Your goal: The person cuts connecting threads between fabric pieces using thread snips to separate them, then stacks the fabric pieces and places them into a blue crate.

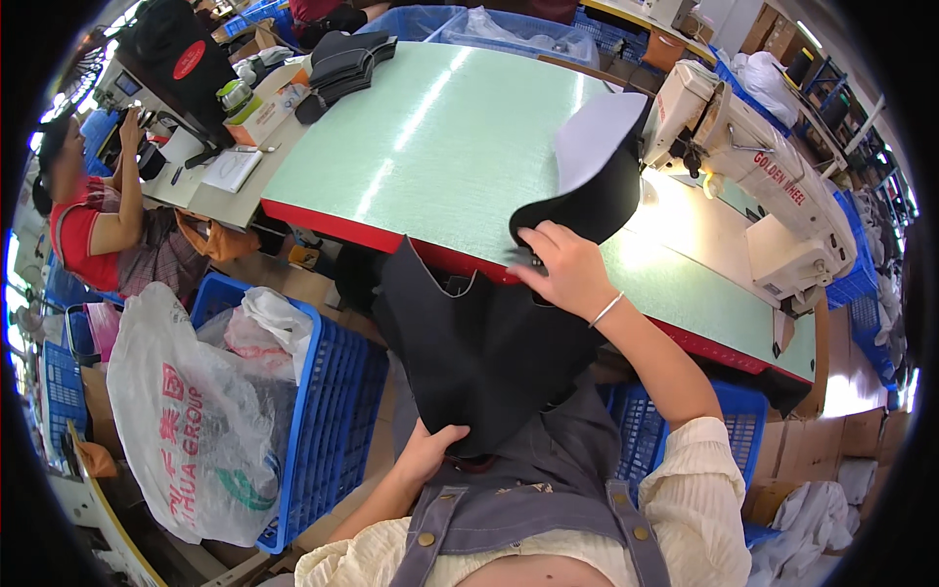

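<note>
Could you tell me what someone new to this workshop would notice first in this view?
Probably the large black fabric piece draped off the near edge of the pale green worktable, held by the left hand at its bottom and the right hand at the table edge. Next, the cream sewing machine at right and the blue crate with plastic bags at left.

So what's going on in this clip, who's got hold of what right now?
A person seated at a green-topped sewing table is handling black fabric pieces. The left hand grips the lower edge of a large black piece hanging over the table's front edge into the lap. The right hand holds a curved black piece with a white lining lifted above the table, next to the cream sewing machine. A blue crate with plastic bags stands on the left. Another person works at a neighbouring bench.
</note>
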### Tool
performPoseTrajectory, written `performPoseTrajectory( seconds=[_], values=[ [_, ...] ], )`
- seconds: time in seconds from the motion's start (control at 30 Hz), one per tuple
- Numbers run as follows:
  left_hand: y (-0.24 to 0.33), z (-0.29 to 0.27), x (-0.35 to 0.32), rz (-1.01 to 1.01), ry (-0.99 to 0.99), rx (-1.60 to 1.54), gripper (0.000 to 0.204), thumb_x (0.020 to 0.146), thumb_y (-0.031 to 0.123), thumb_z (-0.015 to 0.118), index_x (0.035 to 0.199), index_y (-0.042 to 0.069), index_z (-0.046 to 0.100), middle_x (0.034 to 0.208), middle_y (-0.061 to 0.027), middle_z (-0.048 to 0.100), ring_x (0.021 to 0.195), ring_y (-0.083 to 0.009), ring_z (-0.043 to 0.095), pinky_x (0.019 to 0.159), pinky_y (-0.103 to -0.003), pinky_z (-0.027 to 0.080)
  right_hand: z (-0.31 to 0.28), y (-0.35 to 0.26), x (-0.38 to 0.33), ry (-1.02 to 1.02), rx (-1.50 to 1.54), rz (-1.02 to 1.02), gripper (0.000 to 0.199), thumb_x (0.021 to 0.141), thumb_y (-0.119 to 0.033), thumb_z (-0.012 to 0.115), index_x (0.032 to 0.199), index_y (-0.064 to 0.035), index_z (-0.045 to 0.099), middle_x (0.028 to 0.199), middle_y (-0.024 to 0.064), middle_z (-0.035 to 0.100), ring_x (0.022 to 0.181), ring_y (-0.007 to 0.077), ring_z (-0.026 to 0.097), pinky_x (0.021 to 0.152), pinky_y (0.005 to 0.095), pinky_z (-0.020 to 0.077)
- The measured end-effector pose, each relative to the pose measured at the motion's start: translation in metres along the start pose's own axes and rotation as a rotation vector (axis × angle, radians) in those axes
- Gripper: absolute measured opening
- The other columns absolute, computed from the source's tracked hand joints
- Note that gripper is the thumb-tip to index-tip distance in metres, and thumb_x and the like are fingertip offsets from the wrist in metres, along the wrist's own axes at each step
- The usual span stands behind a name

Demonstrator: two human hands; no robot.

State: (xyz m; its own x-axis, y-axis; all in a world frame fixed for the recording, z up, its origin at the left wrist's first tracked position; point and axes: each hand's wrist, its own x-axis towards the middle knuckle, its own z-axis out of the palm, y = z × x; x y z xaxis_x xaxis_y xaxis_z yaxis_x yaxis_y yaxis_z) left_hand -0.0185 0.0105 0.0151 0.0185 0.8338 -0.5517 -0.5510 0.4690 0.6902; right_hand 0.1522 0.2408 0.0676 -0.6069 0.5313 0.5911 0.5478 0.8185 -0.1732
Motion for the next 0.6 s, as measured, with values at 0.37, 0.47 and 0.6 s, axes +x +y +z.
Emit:
performPoseTrajectory(
  seconds=[0.37,0.47,0.6],
  values=[
    [-0.021,-0.017,0.012,0.105,-0.159,-0.079,0.069,0.088,0.052,0.047,0.135,0.004,0.030,0.133,-0.0098,0.041,0.120,-0.0224,0.043,0.102,-0.037,0.034,-0.059,-0.103,0.017,-0.230,0.044,-0.447,0.009,0.064,-0.017,0.056,0.068,-0.0087,0.054,0.078,0.0051,0.050,0.070,0.0195,0.051,0.050,0.0287,0.0436],
    [-0.040,-0.034,0.018,0.260,-0.231,-0.024,0.064,0.091,0.046,0.047,0.132,0.000,0.032,0.126,-0.0099,0.045,0.116,-0.0176,0.042,0.097,-0.032,0.035,-0.021,-0.131,-0.066,-0.475,0.288,-0.495,0.008,0.064,-0.013,0.057,0.069,-0.0081,0.055,0.078,0.0044,0.049,0.072,0.0170,0.050,0.049,0.0254,0.0447],
    [-0.014,-0.006,0.006,0.179,-0.125,-0.005,0.049,0.090,0.031,0.056,0.125,0.000,0.042,0.116,-0.0075,0.053,0.104,-0.0159,0.051,0.089,-0.028,0.042,-0.009,-0.143,-0.095,-0.356,0.342,-0.260,0.007,0.067,-0.010,0.059,0.073,-0.0071,0.057,0.080,0.0041,0.051,0.074,0.0169,0.051,0.052,0.0252,0.0467]
  ],
)
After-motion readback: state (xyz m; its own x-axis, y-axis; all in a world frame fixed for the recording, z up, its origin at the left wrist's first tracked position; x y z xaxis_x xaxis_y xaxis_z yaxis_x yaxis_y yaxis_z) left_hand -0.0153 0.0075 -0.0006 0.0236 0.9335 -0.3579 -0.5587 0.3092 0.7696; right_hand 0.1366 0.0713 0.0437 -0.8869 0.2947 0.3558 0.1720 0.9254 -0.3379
